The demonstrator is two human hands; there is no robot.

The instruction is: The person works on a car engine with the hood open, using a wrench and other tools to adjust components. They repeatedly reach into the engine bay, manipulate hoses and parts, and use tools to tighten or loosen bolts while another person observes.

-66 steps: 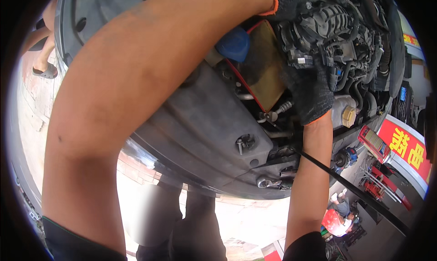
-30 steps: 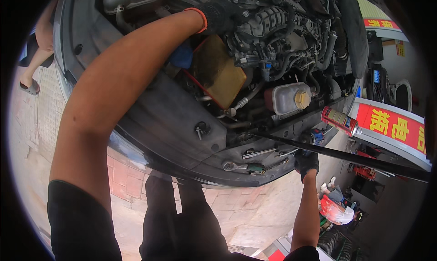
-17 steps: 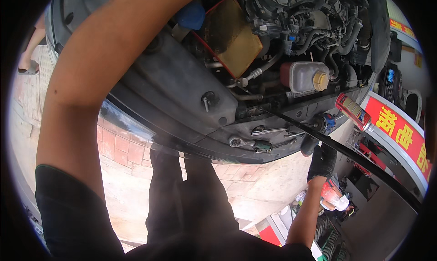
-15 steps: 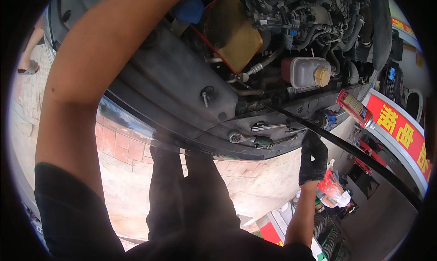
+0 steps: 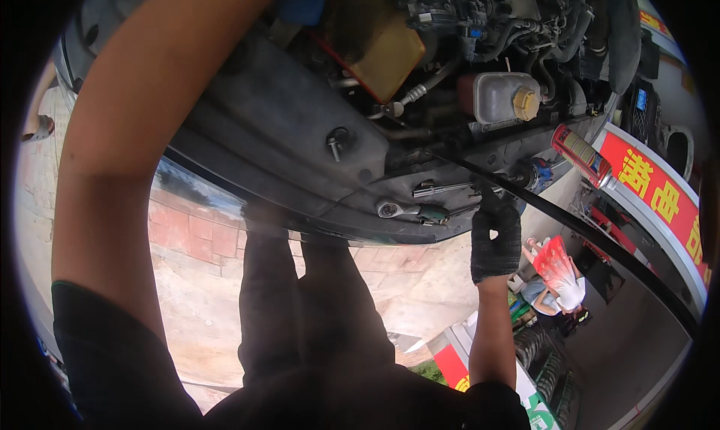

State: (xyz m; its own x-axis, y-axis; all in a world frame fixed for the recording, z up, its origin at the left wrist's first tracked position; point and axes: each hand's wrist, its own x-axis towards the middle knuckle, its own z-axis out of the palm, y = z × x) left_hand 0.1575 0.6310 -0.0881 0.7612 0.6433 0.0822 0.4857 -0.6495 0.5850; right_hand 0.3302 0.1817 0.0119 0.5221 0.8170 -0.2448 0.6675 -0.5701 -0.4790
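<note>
My right hand (image 5: 496, 239), in a black knit glove, is at the car's front edge, thumb and fingers bent together around a small gap. Its fingertips meet the row of tools there, and what they pinch is hidden. Just left of them lie a ratchet wrench (image 5: 397, 209) and a silver socket extension bar (image 5: 444, 189). Beyond them is a blue-and-black tool (image 5: 538, 173). My bare left forearm (image 5: 172, 62) reaches up over the front panel and leaves the view at the top, so the left hand is unseen. Near it sits a blue object (image 5: 302, 4).
A black rod (image 5: 592, 242) slants from the front panel to the lower right. In the engine bay are a yellowish air filter (image 5: 382, 55) and a reservoir (image 5: 501, 100) with a yellow cap. A red spray can (image 5: 581, 156) stands right. Another person (image 5: 559, 284) is behind.
My right hand has moved up and slightly left, its fingertips now among the tools. My left arm has shifted a little left. The view has tilted slightly.
</note>
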